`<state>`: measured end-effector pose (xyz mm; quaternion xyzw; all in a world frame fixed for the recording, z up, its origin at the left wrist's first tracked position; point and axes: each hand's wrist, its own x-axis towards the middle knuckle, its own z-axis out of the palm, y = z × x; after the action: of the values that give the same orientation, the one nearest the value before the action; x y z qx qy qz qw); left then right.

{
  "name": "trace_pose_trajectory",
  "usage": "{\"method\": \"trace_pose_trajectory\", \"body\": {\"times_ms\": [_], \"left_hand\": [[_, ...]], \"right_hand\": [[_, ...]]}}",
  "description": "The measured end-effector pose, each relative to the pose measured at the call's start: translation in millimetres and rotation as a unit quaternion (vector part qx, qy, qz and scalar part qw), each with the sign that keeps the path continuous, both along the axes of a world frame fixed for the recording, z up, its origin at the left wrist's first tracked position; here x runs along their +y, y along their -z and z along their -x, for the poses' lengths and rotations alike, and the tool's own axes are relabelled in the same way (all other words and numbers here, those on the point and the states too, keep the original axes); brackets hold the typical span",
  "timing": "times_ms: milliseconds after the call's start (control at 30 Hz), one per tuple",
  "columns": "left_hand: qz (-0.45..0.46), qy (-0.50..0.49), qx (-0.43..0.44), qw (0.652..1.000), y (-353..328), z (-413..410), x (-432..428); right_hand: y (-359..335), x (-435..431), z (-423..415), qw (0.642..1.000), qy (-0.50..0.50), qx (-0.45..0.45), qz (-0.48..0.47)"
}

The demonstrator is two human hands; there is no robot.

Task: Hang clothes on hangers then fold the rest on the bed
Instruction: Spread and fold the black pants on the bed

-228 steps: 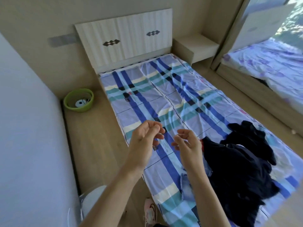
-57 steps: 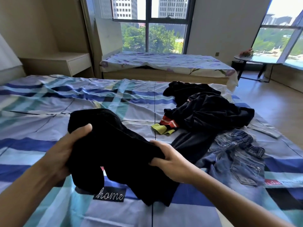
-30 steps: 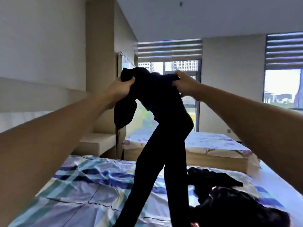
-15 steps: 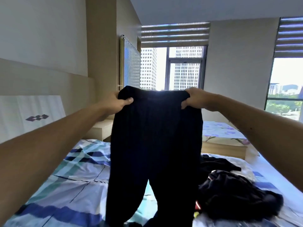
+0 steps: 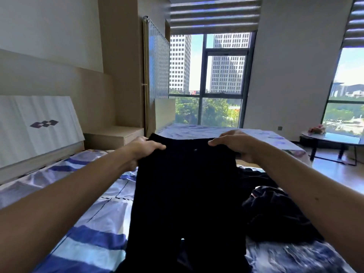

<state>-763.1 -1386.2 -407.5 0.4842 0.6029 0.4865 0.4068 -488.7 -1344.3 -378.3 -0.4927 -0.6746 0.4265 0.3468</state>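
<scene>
As both hands (image 5: 144,149) (image 5: 234,146) grip them, trousers (image 5: 187,194) hang lower.

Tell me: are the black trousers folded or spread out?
Spread out. The left hand and right hand hold the trousers wide at the waist, hanging flat.

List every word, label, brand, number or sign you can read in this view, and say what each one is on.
No text can be read in this view.
headboard: only a dark diamond motif, no letters.
black trousers: a tiny pale speck below the waistband, too small to tell if it is a label.
striped bedsheet: stripes only where it shows; its lower right part is blurred.
</scene>
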Motion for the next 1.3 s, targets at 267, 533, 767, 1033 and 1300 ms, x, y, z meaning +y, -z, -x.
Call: {"method": "trace_pose_trajectory", "body": {"times_ms": [267, 533, 767, 1033, 1300], "left_hand": [[-0.026, 0.13, -0.071, 0.989, 5, -67, -30], [-0.167, 0.02, 0.076, 0.983, 24, -64, -18], [-0.087, 0.177, -0.008, 0.98, 24, -67, -34], [-0.089, 0.207, 0.474, 0.851, -21, -76, -28], [-0.112, 0.173, 0.357, 0.911, -57, -96, -19]], "right_hand": [[25, -35, 48, 0.994, -0.04, 0.089, -0.04], [47, -35, 23, 0.974, -0.044, 0.175, -0.136], [93, -23, -1, 0.969, -0.143, 0.199, -0.007], [80, -30, 19, 0.979, -0.066, 0.168, -0.1], [149, -45, 14, 0.959, -0.166, 0.205, 0.103]]}}
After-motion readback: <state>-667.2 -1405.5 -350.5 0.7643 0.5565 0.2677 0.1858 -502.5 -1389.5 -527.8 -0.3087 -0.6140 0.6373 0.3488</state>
